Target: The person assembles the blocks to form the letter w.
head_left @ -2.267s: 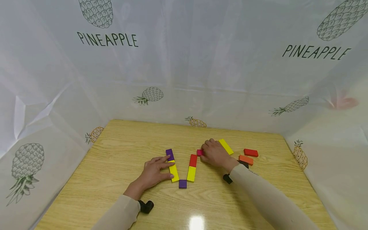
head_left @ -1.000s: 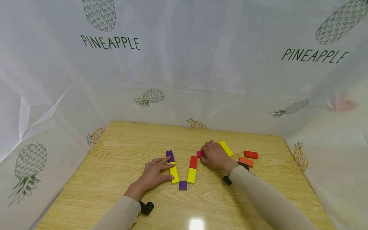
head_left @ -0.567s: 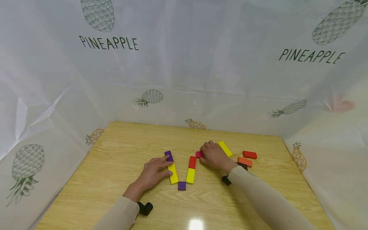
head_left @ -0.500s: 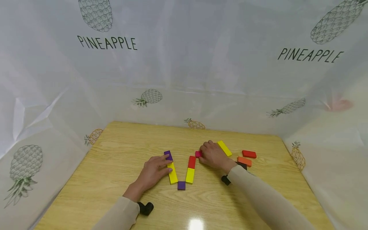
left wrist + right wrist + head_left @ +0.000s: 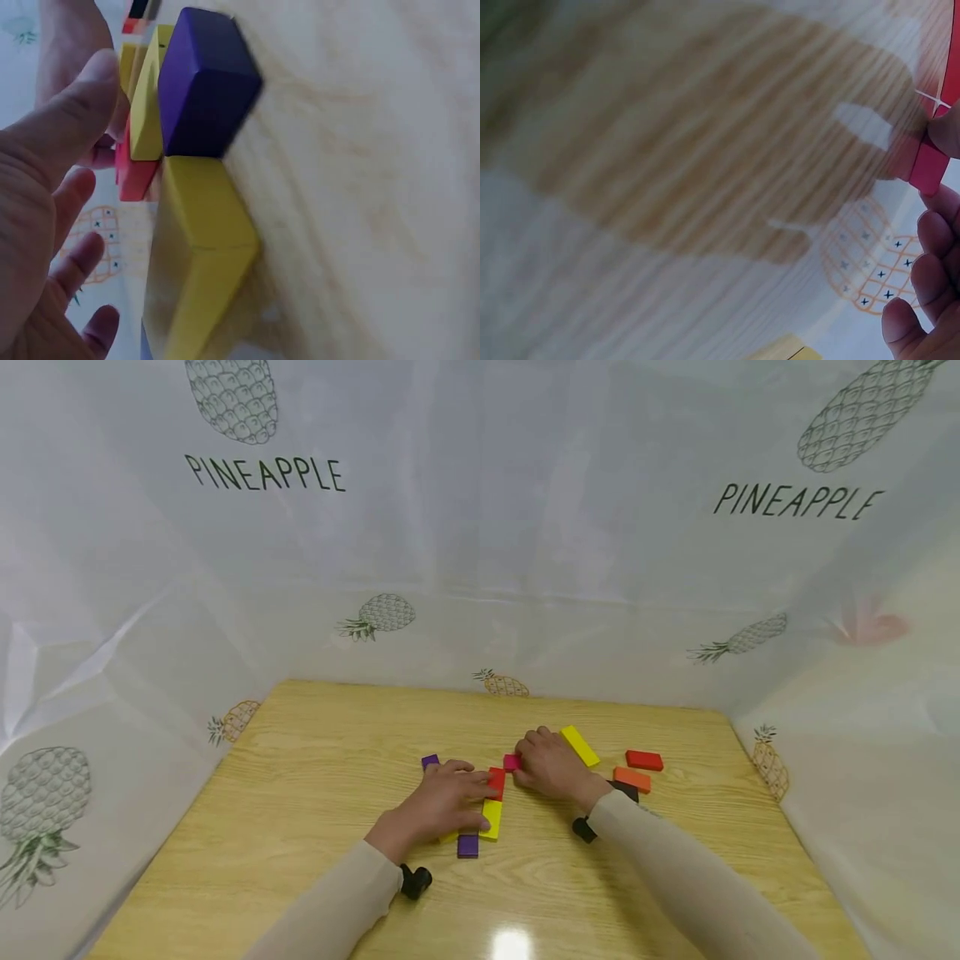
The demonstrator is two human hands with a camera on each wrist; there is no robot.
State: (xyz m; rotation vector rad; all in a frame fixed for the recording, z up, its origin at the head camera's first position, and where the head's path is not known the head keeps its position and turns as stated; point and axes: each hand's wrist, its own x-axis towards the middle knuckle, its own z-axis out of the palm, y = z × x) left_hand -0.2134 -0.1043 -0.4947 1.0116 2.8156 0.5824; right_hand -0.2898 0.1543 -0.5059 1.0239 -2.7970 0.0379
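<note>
My right hand (image 5: 553, 764) pinches a small pink block (image 5: 512, 763) between thumb and fingertips; in the right wrist view the pink block (image 5: 930, 166) sits beside a red one. My left hand (image 5: 442, 802) reaches with loosely extended fingers over the right-hand row, a red block (image 5: 497, 774) ending against a yellow block (image 5: 491, 818). Whether its fingertips touch them I cannot tell. A purple block (image 5: 468, 847) lies at the near end. Under the left hand, the left-hand row is mostly hidden; a purple block (image 5: 430, 761) and a sliver of yellow show.
Right of my right hand lie a loose yellow block (image 5: 580, 746), a red block (image 5: 644, 761) and an orange block (image 5: 632, 779). The wooden table (image 5: 345, 718) ends at a white pineapple-printed sheet (image 5: 450, 552) behind and at both sides.
My left hand has left the purple and yellow blocks of the left-hand row and moved right, over to the red and yellow row. My right hand stays at the pink block.
</note>
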